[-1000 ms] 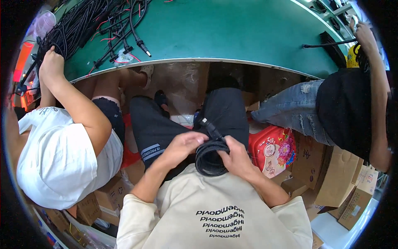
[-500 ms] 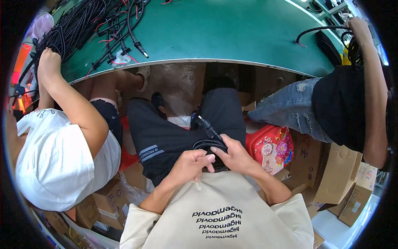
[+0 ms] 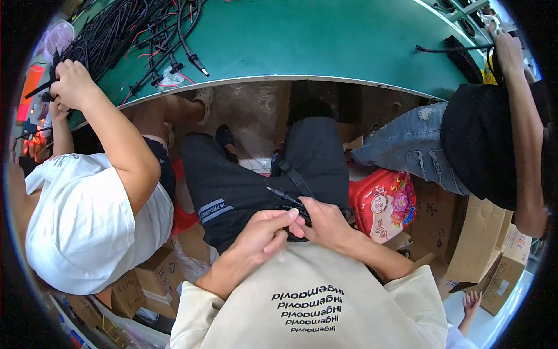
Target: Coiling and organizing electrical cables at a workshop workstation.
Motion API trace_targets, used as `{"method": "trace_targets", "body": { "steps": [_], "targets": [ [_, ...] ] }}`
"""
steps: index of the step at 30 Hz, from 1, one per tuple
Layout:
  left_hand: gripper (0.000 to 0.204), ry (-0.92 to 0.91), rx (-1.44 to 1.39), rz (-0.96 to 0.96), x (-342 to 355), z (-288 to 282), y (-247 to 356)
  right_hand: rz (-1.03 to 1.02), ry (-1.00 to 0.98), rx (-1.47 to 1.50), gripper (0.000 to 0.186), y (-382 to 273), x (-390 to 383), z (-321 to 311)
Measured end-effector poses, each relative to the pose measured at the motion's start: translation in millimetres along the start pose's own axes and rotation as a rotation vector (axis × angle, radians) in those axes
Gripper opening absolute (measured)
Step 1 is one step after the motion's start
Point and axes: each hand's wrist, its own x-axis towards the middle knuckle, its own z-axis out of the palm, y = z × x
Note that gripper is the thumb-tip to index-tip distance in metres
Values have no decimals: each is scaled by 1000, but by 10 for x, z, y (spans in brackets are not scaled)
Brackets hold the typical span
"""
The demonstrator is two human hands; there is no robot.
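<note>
A coiled black cable lies over my lap, mostly hidden behind my fingers. Its connector end sticks out toward the upper left. My right hand is closed around the coil from the right. Close against it, my left hand has its thumb and forefinger pinched together near the right fingertips. Whether something small sits in that pinch, I cannot make out.
A green table stretches ahead, with a pile of black cables at its left. People sit on both sides, each handling cables. A red stool and cardboard boxes stand at right; more boxes lie at left.
The coil has sunk lower behind my hands, and its connector now points more to the left. My left hand has come up against my right. The left co-worker's hands have shifted; another hand appears lower right.
</note>
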Motion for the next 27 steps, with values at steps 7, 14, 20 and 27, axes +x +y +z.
{"method": "trace_targets", "body": {
  "steps": [7, 14, 20, 27],
  "targets": [
    [38, -116, 194, 121, -236, 57, 428, 53, -45, 117, 42, 13, -126, 45],
    [23, 277, 1598, 1349, -132, 21, 546, -51, -59, 223, 45, -99, -43, -96],
    [16, -48, 1269, 644, -22, 7, 503, -118, -157, 235, 41, -167, -34, -109],
    [18, -218, 667, -37, 257, -299, 409, -40, -173, 353, 44, -162, -163, 38]
  ]
}}
